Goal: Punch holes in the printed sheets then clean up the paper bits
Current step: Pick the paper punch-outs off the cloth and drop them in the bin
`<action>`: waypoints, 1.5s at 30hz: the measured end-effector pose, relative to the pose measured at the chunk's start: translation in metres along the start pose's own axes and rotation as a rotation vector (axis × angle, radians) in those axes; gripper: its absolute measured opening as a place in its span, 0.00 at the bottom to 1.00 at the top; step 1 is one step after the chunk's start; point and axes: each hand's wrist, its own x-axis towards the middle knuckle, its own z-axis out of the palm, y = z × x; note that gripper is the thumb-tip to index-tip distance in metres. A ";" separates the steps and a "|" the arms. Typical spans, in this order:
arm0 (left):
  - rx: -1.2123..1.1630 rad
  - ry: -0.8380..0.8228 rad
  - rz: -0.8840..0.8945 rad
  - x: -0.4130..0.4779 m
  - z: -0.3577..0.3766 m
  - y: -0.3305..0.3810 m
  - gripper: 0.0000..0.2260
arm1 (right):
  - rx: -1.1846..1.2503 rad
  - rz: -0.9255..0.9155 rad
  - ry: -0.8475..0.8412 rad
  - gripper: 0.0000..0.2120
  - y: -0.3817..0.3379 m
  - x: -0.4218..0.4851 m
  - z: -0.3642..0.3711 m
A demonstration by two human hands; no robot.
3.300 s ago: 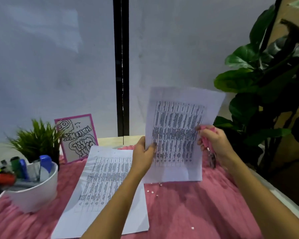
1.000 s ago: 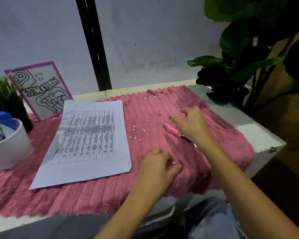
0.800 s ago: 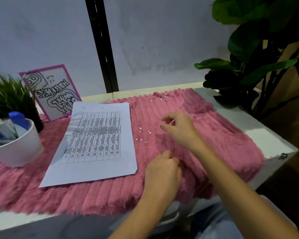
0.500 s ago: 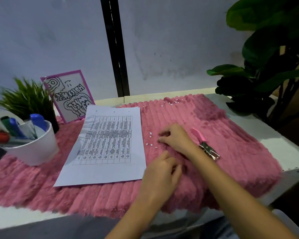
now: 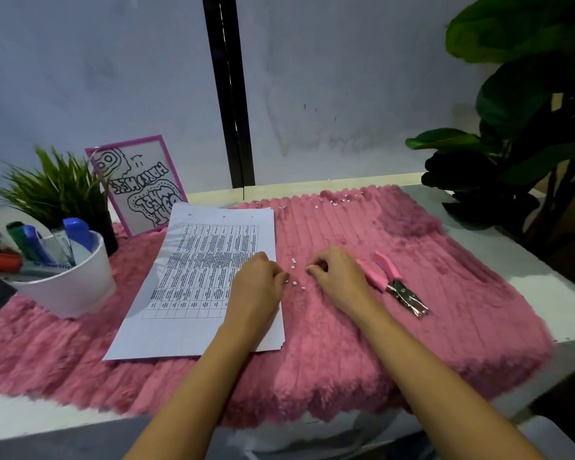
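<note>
Pink ribbed fur mat (image 5: 362, 343) covers the worktop (image 5: 525, 270), and right at its middle a small scatter of white paper bits (image 5: 293, 264) lies in the gap between the 2 hands. Left hand (image 5: 258, 287) is curled knuckles-up, fingertips tucked down at the edge of the printed sheets (image 5: 200, 283), close beside the nearest bits; whether anything is pinched under those fingers, I cannot tell. Right hand (image 5: 337, 277) is curled too, fingertips bunched and pressed into the fur just right of the bits, and again the grip itself is hidden. More paper bits (image 5: 329, 201) sit well beyond both hands along the far edge of the mat.

Just outside the right hand, nearly touching its back, lies the pink-handled hole punch (image 5: 390, 280), flat on the fur, metal head pointing toward the person. The sheets lie flat under and to the left of the left hand, small holes showing along their far edge.

Further left, a white bowl (image 5: 70, 287) holds markers (image 5: 77, 234). Behind it stands a small grassy plant (image 5: 54, 190), and a purple-framed drawing (image 5: 140, 184) leans upright. Far right, beyond the right hand, a big leafy plant (image 5: 518, 127) rises against the pale wall (image 5: 329, 78).
</note>
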 end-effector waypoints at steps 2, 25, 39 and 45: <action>-0.012 0.009 0.028 -0.004 0.002 0.000 0.10 | 0.060 -0.001 0.043 0.06 0.003 0.000 0.000; 0.077 -0.055 0.267 -0.009 0.007 -0.011 0.10 | 0.025 -0.270 -0.127 0.05 0.001 -0.020 -0.007; -0.131 0.066 0.198 -0.006 0.011 -0.006 0.07 | 0.187 -0.024 0.171 0.07 0.000 -0.015 -0.008; 0.048 -0.016 0.257 -0.003 0.016 -0.007 0.10 | 0.099 0.025 0.152 0.06 0.004 -0.010 -0.002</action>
